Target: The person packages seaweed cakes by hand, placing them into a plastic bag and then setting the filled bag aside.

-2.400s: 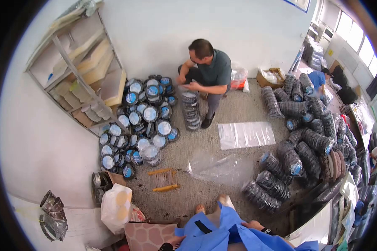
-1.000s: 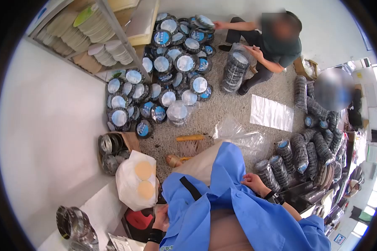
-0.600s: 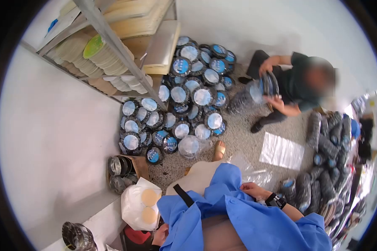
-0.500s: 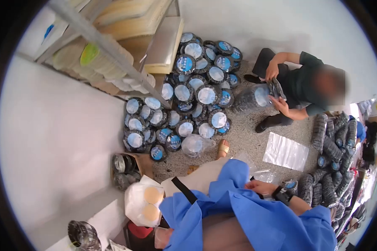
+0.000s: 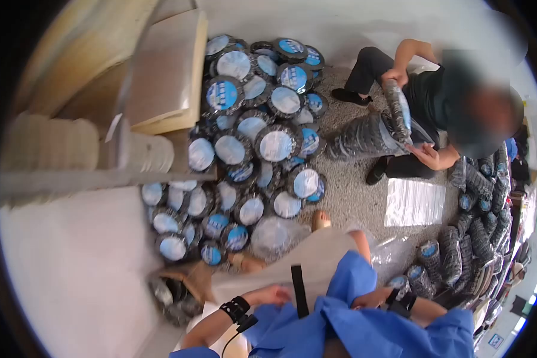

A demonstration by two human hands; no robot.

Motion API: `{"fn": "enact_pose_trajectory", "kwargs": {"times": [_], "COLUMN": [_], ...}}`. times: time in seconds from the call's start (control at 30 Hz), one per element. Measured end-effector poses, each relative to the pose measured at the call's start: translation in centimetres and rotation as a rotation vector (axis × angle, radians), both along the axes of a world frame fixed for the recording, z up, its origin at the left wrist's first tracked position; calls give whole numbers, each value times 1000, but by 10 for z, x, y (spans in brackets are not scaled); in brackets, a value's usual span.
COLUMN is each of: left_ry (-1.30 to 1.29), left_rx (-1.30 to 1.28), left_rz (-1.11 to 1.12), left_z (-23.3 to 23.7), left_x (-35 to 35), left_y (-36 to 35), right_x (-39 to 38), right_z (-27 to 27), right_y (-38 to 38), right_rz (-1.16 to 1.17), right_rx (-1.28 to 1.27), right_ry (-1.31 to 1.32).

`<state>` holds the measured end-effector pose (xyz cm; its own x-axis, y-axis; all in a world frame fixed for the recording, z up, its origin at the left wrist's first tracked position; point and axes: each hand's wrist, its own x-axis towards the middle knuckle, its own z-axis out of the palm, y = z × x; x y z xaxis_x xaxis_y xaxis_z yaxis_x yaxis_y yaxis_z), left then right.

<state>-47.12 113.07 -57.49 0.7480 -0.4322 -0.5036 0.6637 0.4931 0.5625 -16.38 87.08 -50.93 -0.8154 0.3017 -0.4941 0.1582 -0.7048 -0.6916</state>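
My left hand (image 5: 272, 295), a black device on its wrist, is over my lap beside a black strap (image 5: 299, 292); its fingers are blurred and I cannot make out anything in them. My right hand (image 5: 371, 298), also with a black wrist device, is closed at the edge of the blue cloth (image 5: 343, 280) of my garment. In front of my lap lies a clear plastic bag (image 5: 274, 236). Beyond it is a large heap of round, black-wrapped packs with blue-and-white labels (image 5: 275, 146).
At the upper right a seated person (image 5: 423, 113) handles a round pack above a bagged stack (image 5: 364, 137). Flat clear bags (image 5: 414, 203) lie on the floor. Wrapped stacks (image 5: 451, 256) line the right. A shelf (image 5: 110, 181) juts in at the left, above an open carton (image 5: 200, 280).
My left hand has come up from low at the left to over my lap. The view has shifted. The co-worker has tilted the round pack upright and moved their hands apart.
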Motion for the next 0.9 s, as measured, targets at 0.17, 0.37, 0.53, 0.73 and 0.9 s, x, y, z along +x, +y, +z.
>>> {"fn": "enact_pose_trajectory", "kwargs": {"times": [0.17, 0.37, 0.53, 0.73, 0.9], "left_ry": [-224, -224, -228, -345, -589], "left_rx": [782, 614, 699, 949, 1320], "left_rz": [-286, -893, -880, -904, -926], "left_z": [-229, -329, -355, -370, -310], "left_x": [55, 53, 49, 64, 83], "left_y": [-3, -80, -77, -77, -54], "right_x": [-11, -3, -21, -60, -95], "right_z": [-66, -194, -178, -139, -101], "right_y": [93, 150, 145, 108, 71], "right_rz": [-853, -663, -702, -764, -940], "right_rx": [-330, 413, 653, 885, 882], "right_ry": [-233, -868, -1066, -967, -491]}}
